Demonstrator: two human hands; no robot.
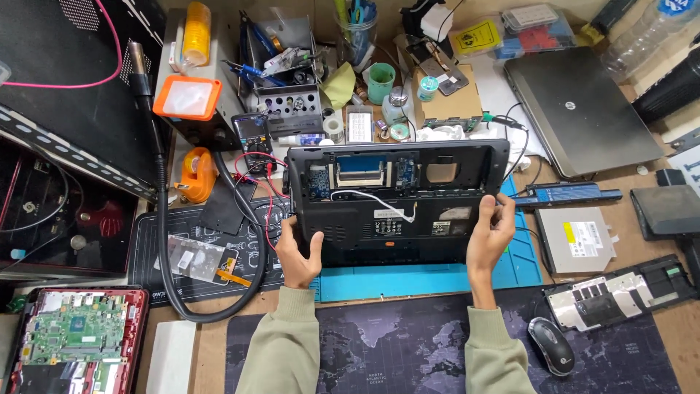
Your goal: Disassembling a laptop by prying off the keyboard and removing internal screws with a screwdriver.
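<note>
Meanwhile both hands, left (299, 255) and right (490, 237), grip the upturned laptop (394, 201), optical drive (580, 237) and mouse (552, 345) nearby.

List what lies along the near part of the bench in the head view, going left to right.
Red opened laptop with its green board showing → left hand on the black laptop base → right hand on the same base → silver optical drive → black mouse → black cover panel.
</note>
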